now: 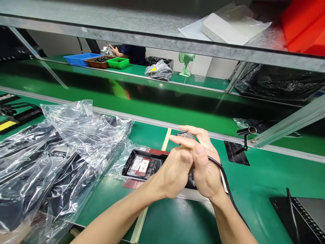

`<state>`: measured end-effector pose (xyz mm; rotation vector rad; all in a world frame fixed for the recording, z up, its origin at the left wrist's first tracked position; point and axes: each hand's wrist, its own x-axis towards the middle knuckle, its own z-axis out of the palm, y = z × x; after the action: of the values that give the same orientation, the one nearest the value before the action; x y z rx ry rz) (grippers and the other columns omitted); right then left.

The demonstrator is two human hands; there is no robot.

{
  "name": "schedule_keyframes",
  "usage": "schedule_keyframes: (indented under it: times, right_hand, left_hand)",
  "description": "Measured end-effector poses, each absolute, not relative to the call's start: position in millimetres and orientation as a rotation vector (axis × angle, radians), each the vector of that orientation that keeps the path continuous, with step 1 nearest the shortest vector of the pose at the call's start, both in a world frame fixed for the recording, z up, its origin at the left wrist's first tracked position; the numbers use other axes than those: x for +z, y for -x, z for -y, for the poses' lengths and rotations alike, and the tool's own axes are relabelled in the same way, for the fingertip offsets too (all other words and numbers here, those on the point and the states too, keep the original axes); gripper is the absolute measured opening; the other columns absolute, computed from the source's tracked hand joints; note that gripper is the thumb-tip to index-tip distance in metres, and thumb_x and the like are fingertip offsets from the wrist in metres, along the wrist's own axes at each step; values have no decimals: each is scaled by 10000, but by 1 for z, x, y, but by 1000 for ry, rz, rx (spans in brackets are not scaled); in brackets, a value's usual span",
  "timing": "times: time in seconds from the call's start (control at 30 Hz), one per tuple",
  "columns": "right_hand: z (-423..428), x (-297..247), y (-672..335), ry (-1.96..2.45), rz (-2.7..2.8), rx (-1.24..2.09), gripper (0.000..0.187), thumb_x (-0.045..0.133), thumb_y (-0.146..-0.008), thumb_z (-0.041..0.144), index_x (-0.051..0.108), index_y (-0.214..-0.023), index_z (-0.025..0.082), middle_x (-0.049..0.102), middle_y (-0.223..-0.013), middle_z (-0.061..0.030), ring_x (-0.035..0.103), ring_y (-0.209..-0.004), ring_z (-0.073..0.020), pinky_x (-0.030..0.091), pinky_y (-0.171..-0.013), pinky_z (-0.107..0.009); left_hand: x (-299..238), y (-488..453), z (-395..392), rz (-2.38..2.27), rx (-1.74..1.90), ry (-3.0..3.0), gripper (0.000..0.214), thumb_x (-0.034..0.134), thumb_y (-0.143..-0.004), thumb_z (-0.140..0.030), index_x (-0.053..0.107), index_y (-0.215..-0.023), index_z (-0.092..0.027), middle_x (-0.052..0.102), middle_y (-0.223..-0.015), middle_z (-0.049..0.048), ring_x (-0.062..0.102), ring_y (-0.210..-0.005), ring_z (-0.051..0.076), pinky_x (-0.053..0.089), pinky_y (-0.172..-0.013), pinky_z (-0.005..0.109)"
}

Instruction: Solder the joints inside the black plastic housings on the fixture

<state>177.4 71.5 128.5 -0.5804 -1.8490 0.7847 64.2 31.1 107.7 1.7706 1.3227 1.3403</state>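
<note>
My left hand (175,169) and my right hand (205,166) are pressed together over the green bench. Between the fingers they hold a small dark part with a speckled metallic face (186,136). A black cable (228,189) runs from under my right hand down along my right wrist. Just beneath the hands lies a black plastic housing (142,166), open side up, with white and red pieces inside, resting on a dark red sheet. Both hands are closed around the small part.
A heap of clear plastic bags (63,152) with black parts fills the left. A black device (302,217) sits at the lower right. A small black stand (245,140) stands by the rail. Across the belt are coloured bins (101,61), a green fan (186,62) and another person's hand (115,51).
</note>
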Motion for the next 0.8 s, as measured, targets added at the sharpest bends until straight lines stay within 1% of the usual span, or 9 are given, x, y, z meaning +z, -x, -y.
schedule_keyframes:
  times: [0.07, 0.13, 0.2, 0.23, 0.3, 0.37, 0.47, 0.57, 0.8]
  right_hand:
    - [-70, 129, -180, 609, 1850, 763, 451, 332, -1039, 407, 763, -1123, 302, 622, -1304, -52, 533, -1249, -252, 423, -1051, -483]
    - [-69, 126, -182, 620, 1828, 787, 442, 349, -1037, 404, 769, -1083, 273, 663, -1204, -72, 575, -1170, -243, 450, -1001, -459]
    - [-67, 121, -182, 624, 1764, 906, 441, 360, -1036, 413, 760, -982, 237, 707, -972, -74, 636, -969, -215, 496, -878, -415]
    - [-66, 118, -182, 620, 1709, 1003, 451, 354, -1036, 431, 740, -923, 226, 697, -841, -61, 644, -839, -199, 509, -787, -391]
    - [-64, 114, -180, 597, 1586, 1213, 476, 335, -1033, 474, 680, -829, 217, 632, -647, -24, 598, -612, -168, 489, -607, -349]
    - [-62, 113, -178, 572, 1483, 1343, 493, 340, -1023, 513, 629, -760, 212, 562, -550, 3, 533, -493, -148, 446, -502, -320]
    - [-59, 116, -173, 548, 1380, 1372, 518, 379, -998, 557, 554, -658, 207, 475, -481, 26, 463, -438, -128, 420, -443, -291]
    - [-57, 121, -169, 555, 1312, 1375, 543, 376, -988, 571, 496, -603, 207, 406, -443, 40, 389, -402, -111, 388, -393, -264]
    - [-54, 124, -164, 589, 1281, 1329, 577, 371, -978, 581, 457, -552, 202, 356, -411, 47, 351, -364, -102, 376, -350, -244]
  left_hand:
    - [107, -53, -31, -1255, 1292, -1811, 794, -1, -948, -678, 633, -871, -206, 670, -867, 78, 610, -807, 216, 513, -810, 391]
    - [101, -40, -31, -1285, 1333, -1755, 746, 16, -986, -619, 636, -972, -206, 666, -989, 88, 608, -895, 218, 498, -851, 392]
    - [91, -26, -30, -1377, 1312, -1733, 599, 123, -1044, -519, 630, -968, -210, 654, -991, 71, 597, -909, 204, 482, -851, 373]
    - [84, -20, -30, -1444, 1268, -1759, 512, 200, -1057, -473, 624, -945, -210, 647, -959, 56, 591, -897, 196, 471, -847, 364]
    - [70, -8, -28, -1583, 1161, -1854, 374, 326, -1053, -412, 609, -920, -206, 637, -913, 33, 580, -880, 187, 454, -839, 350]
    - [56, 2, -26, -1698, 1081, -1943, 308, 389, -1041, -387, 603, -928, -197, 637, -915, 31, 576, -881, 187, 451, -838, 346]
    - [38, 11, -24, -1781, 1029, -2009, 282, 415, -1036, -380, 609, -956, -191, 650, -931, 35, 588, -886, 191, 462, -842, 347]
    - [27, 16, -22, -1832, 1012, -2079, 278, 425, -1033, -390, 609, -971, -190, 666, -936, 38, 609, -883, 198, 472, -827, 350]
    - [20, 17, -20, -1888, 857, -2187, 324, 433, -1025, -416, 583, -874, -172, 665, -868, 46, 628, -792, 201, 482, -710, 337]
